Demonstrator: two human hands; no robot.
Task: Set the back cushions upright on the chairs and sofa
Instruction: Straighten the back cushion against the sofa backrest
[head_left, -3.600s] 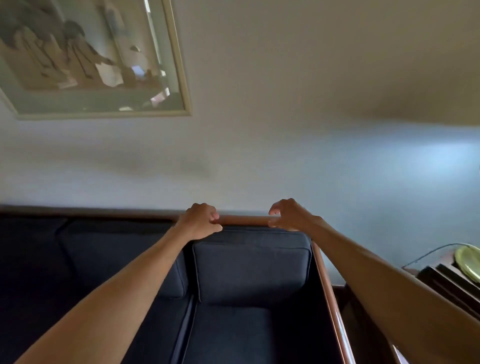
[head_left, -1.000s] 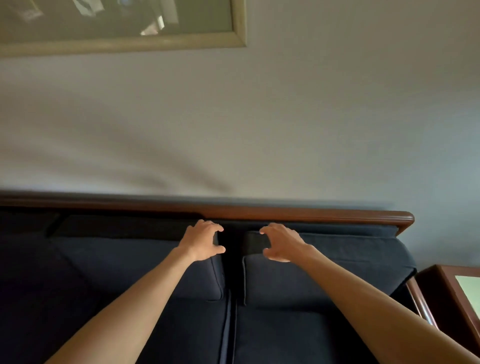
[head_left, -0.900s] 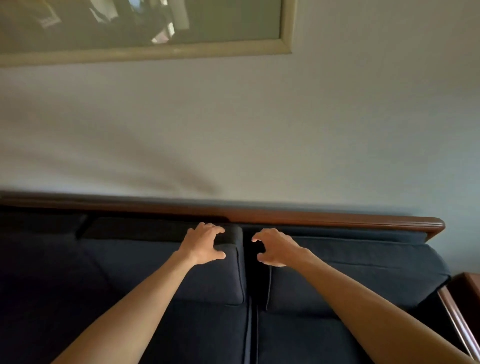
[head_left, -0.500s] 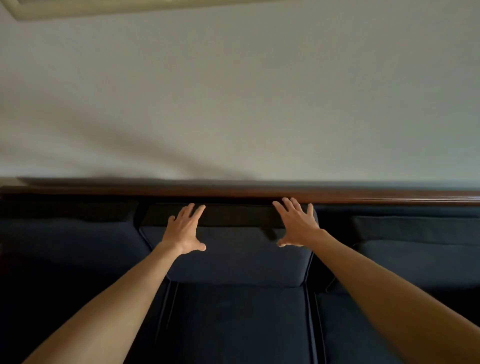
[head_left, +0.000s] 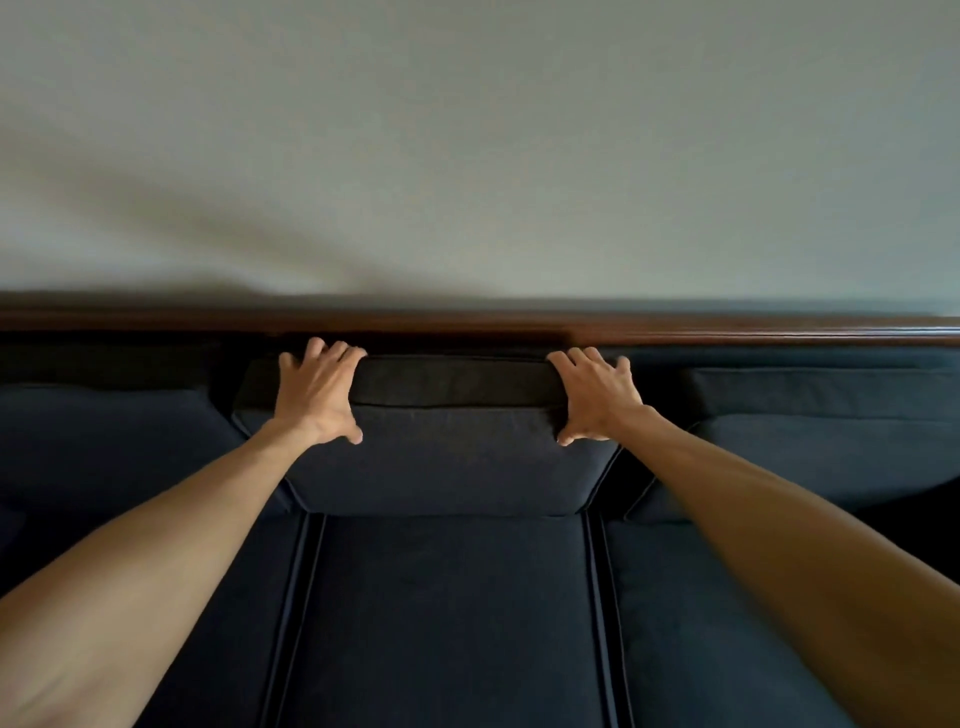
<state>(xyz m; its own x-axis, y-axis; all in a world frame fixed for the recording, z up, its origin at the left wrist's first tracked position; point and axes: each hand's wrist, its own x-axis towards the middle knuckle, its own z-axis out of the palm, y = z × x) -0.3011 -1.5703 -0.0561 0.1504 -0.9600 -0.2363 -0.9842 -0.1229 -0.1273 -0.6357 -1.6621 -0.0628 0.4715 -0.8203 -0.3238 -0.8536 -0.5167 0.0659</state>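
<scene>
A dark navy sofa (head_left: 447, 613) with a brown wooden top rail (head_left: 727, 332) fills the lower half of the view. Its middle back cushion (head_left: 447, 457) leans against the backrest, with its top edge just under the rail. My left hand (head_left: 319, 395) grips the cushion's top left corner, fingers over the top and thumb on the front. At the top right corner my right hand (head_left: 597, 397) holds the cushion the same way. The left back cushion (head_left: 104, 441) and the right back cushion (head_left: 810, 431) stand on either side.
A plain pale wall (head_left: 478, 145) rises behind the sofa. Three seat cushions lie side by side below the back cushions, divided by piped seams.
I have moved left along the sofa, from the right-end cushion to the middle one. Both hands, spread above its top half a second ago, now clasp its upper corners.
</scene>
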